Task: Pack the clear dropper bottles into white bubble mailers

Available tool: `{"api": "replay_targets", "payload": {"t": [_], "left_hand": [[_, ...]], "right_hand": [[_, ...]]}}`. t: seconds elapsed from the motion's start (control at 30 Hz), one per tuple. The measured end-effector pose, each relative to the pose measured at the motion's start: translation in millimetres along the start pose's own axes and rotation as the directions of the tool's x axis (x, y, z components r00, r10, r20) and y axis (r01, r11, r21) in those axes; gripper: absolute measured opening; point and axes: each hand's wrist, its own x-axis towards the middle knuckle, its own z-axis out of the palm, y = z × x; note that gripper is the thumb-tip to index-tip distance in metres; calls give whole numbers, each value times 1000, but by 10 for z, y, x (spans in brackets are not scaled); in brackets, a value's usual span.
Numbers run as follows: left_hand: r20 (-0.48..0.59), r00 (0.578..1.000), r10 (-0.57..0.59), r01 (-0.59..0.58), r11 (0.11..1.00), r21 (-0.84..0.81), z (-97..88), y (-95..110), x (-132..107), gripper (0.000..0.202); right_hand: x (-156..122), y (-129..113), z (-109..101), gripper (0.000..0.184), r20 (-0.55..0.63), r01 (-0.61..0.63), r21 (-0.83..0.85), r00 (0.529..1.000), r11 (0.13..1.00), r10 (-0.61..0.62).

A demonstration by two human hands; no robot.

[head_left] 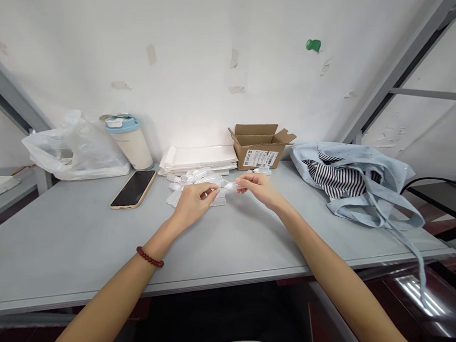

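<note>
— Where is there open room?
— The near half of the flat grey tabletop [70,243] lies bare, left and right.
— And further back?
— Crowded. From the left there is a crumpled clear plastic bag [77,147], a white cup with a blue lid [131,138], a black phone in a tan case [133,188], a heap of small clear plastic pieces [190,181], a stack of flat white packets [199,158], an open brown cardboard box [259,144] and a slumped pale blue cloth bag [367,186].

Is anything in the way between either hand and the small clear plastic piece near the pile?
Nothing visible. The left hand and right hand pinch the clear plastic piece between their fingertips, just in front of the pile; the phone lies off to the left.
</note>
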Motion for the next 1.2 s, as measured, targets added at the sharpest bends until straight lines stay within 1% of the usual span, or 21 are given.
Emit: {"api": "replay_targets", "payload": {"t": [0.2, 0.43, 0.67, 0.87, 1.07, 1.2], "left_hand": [[5, 1000, -5, 5, 1000, -22, 15, -14, 5, 19], [2, 1000, 3, -3, 1000, -13, 18, -1, -7, 20], [-1, 998, 59, -59, 998, 26, 24, -11, -9, 19], [-6, 993, 118, -118, 991, 70, 58, -62, -11, 19], [-5, 983, 183, -182, 976, 116, 113, -119, -20, 19], [10, 982, 191, -190, 972, 137, 131, -129, -31, 19]], "right_hand": [[1, 10, -1, 25, 5, 11, -12, 1000, 1000, -11], [-18, -52, 3, 24, -5, 7, -63, 1000, 998, -7], [-47, -100, 23, 25, -46, -50, -140, 998, 989, 44], [-62, -134, 58, 25, -46, -91, -177, 995, 980, 84], [-46, -128, 68, 24, -17, -89, -200, 996, 976, 87], [-41, -116, 69, 24, 6, -66, -208, 998, 976, 69]]}}
